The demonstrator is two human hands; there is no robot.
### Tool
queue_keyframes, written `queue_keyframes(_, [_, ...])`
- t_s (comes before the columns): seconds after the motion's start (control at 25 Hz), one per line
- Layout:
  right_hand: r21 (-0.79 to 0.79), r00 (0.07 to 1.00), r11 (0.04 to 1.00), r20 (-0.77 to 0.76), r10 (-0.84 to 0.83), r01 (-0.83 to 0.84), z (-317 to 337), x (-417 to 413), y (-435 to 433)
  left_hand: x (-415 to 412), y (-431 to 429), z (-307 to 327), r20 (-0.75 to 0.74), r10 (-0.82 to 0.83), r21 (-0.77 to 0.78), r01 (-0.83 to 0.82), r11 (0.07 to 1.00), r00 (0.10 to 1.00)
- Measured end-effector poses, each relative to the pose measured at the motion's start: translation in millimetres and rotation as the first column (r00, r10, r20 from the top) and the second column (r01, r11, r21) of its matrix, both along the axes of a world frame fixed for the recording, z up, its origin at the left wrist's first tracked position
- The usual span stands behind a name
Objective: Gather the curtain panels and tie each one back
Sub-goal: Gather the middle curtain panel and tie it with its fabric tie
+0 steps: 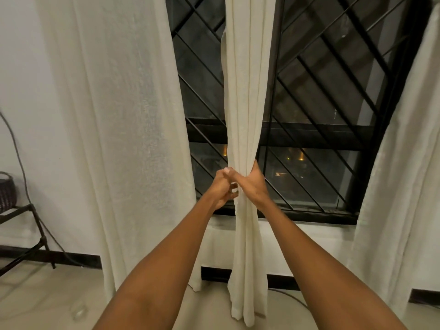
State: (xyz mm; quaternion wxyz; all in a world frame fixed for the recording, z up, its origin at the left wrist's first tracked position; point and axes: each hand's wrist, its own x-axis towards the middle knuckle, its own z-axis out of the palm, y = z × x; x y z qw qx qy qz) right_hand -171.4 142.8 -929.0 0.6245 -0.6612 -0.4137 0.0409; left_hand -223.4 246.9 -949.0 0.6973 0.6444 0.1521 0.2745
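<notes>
Head view: both bare forearms reach forward to one gathered curtain in front of a dark window
Middle curtain panel (247, 91): cream cloth, bunched into a narrow vertical bundle, hanging at centre of the window, lower end reaching the floor
Right hand (253, 184): wrapped round the bundle from its right side, fingers curled behind the cloth, cinching it at about sill height
Left hand (222, 186): fingers curled tight onto the bundle's left edge, thumb on top, touching the right hand
Tie: cannot tell whether either hand holds one
Left curtain panel (133, 139): hangs loose and spread, well apart from the bundle
Right curtain panel (400, 186): hangs loose at the frame edge
Window grille (321, 79): black diagonal bars behind the cloth, small lights beyond
Basket (7, 191): dark woven, on a black metal rack (35, 225) at far left
Cable (19, 151): runs down the wall beside the rack
</notes>
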Motion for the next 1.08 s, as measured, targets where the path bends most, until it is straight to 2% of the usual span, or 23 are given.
queue_keyframes(0.08, [-0.074, 0.965, 0.968, 0.125, -0.229, 0.239, 0.1, -0.2, -2.4, -0.4, 2.6, -11.4, -0.152, -0.038, 0.132, 0.059, 0.99, 0.988])
queue_keyframes(0.16, [-0.071, 0.89, 0.897, 0.18, -0.419, 0.437, 2.1, -3.9, -10.6, -10.0, 3.0, -27.9, -0.25, -0.056, 0.168, 0.1, 0.981, 0.967])
queue_keyframes(0.28, [-0.068, 0.796, 0.819, 0.295, -0.529, 0.57, -1.6, -9.3, -30.6, -31.4, 7.7, -63.2, -0.306, -0.034, 0.138, 0.08, 0.987, 0.951])
queue_keyframes(0.36, [-0.004, 0.776, 0.848, 0.405, -0.483, 0.53, -5.0, -17.2, -40.5, -34.1, 11.9, -83.4, -0.219, -0.034, -0.024, 0.029, 0.999, 0.975])
queue_keyframes(0.44, [0.068, 0.797, 0.908, 0.454, -0.398, 0.414, -5.3, -26.5, -44.0, -32.3, 0.7, -84.3, -0.163, -0.037, -0.184, 0.006, 0.983, 0.986])
queue_keyframes(0.52, [0.134, 0.816, 0.929, 0.446, -0.368, 0.345, -2.0, -31.7, -42.6, -18.9, -1.9, -84.5, -0.213, 0.033, -0.105, -0.056, 0.993, 0.976])
queue_keyframes(0.56, [0.157, 0.818, 0.926, 0.435, -0.377, 0.343, 0.1, -32.5, -42.2, -1.6, 11.0, -99.7, -0.212, 0.086, -0.029, -0.094, 0.995, 0.974])
queue_keyframes(0.6, [0.173, 0.817, 0.921, 0.425, -0.39, 0.349, 0.9, -31.9, -41.8, 19.0, 28.5, -118.0, -0.2, 0.105, -0.024, -0.112, 0.993, 0.974])
queue_keyframes(0.64, [0.187, 0.812, 0.915, 0.421, -0.404, 0.358, 0.7, -30.6, -41.6, 31.8, 40.2, -126.0, -0.206, 0.06, -0.035, -0.068, 0.997, 0.977])
queue_keyframes(0.72, [0.196, 0.79, 0.904, 0.44, -0.427, 0.38, -0.3, -29.1, -41.6, 45.6, 49.3, -127.8, -0.209, 0.002, 0.087, 0.017, 0.996, 0.978])
queue_keyframes(0.8, [0.159, 0.772, 0.9, 0.468, -0.43, 0.405, -0.5, -27.5, -44.0, 13.6, 16.4, -100.7, -0.324, -0.037, 0.219, 0.113, 0.969, 0.945])
queue_keyframes(0.84, [0.129, 0.768, 0.898, 0.476, -0.428, 0.421, -1.8, -26.1, -46.1, -3.4, -1.8, -91.8, -0.346, -0.041, 0.222, 0.124, 0.967, 0.937])
queue_keyframes(0.96, [0.087, 0.743, 0.868, 0.478, -0.467, 0.489, -9.5, -21.8, -55.0, -26.7, -9.3, -114.5, -0.307, 0.029, 0.024, -0.023, 0.999, 0.951])
queue_keyframes(1.08, [0.105, 0.696, 0.811, 0.458, -0.553, 0.575, -12.0, -15.6, -62.8, -41.0, 6.3, -141.8, -0.346, -0.081, -0.246, -0.007, 0.969, 0.935])
